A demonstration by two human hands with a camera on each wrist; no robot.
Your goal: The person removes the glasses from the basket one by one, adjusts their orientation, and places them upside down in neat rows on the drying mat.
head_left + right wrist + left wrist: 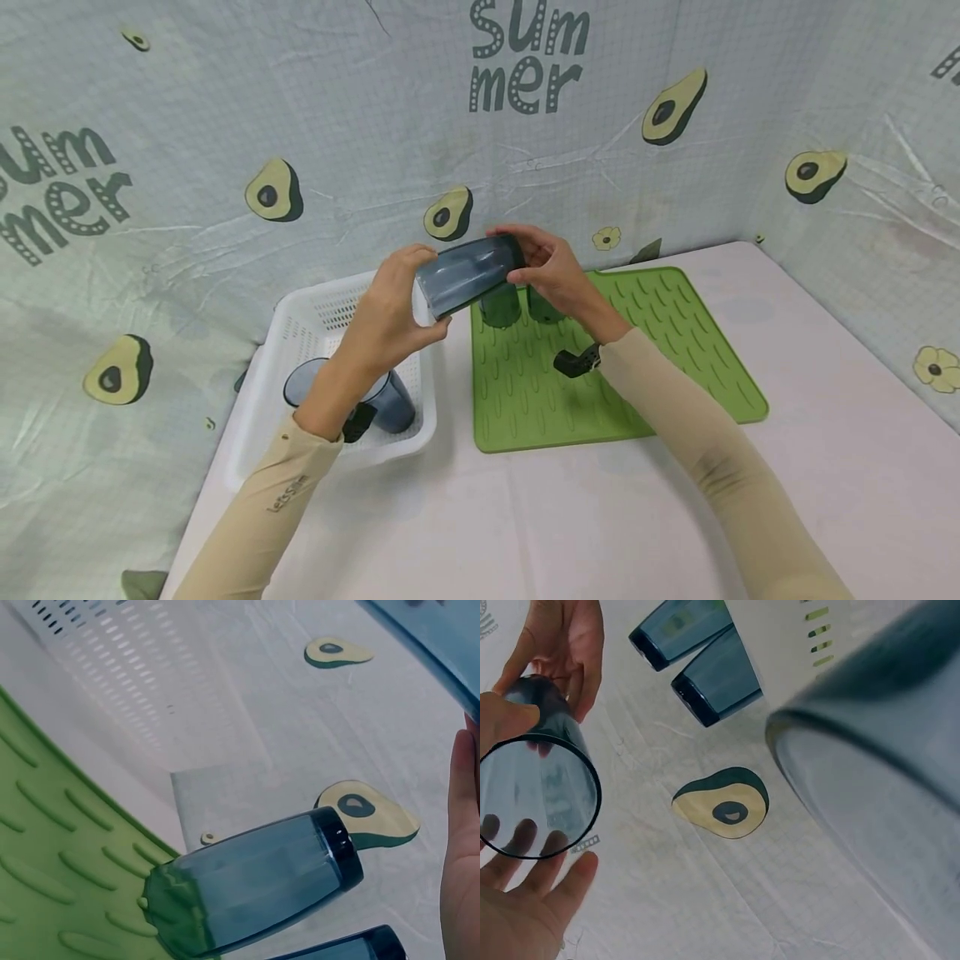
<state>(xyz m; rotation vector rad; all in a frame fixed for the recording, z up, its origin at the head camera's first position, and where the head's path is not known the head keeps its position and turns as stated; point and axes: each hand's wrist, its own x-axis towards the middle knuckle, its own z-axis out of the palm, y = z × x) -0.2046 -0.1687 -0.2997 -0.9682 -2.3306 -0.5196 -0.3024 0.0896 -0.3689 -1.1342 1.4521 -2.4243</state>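
Note:
Both hands hold one dark blue-grey translucent cup (467, 273) on its side, in the air above the gap between basket and mat. My left hand (420, 293) grips its open rim end, thumb (506, 720) on one side and fingers (529, 896) on the other. At the base end, my right hand (527, 255) curls round the cup. Just behind it, two matching cups (498, 307) (544, 307) stand upside down on the green ribbed mat (675, 333). Another cup (392, 402) lies in the white basket (300, 329).
The perforated basket stands at the left and the mat lies to its right on a pale table (825, 467). An avocado-print cloth (337, 125) walls in the back and both sides. The two mat cups (255, 881) (349, 949) show close in the right wrist view.

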